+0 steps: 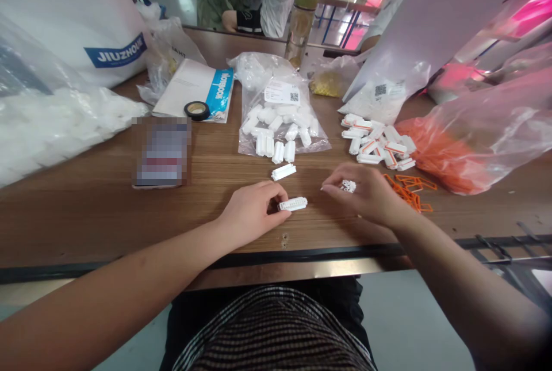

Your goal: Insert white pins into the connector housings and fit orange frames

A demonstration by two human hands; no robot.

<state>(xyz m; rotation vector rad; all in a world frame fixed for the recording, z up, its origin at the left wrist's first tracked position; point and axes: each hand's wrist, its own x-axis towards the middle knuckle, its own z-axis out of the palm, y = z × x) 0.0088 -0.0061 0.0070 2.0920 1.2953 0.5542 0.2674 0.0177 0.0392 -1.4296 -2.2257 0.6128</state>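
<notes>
Between the thumb and fingers of my left hand [259, 207] is a white plastic connector housing [294, 204], its face of small openings turned up. My right hand [366, 195] is just to the right, thumb and forefinger pinched together; a tiny pale tip shows there, too small to name. By its curled fingers shows a cluster of tiny white pieces [348, 186]; whether they lie in the hand or on the table I cannot tell. Another white housing [283, 172] lies on the table beyond my left hand.
More white housings fill a clear bag [280, 89]. Housings with orange strips [379, 144] are piled at right, beside loose orange clips [409, 190] and a bag of orange parts [470, 141]. At left are a phone [161, 152], black tape [197, 110] and a notebook [185, 86].
</notes>
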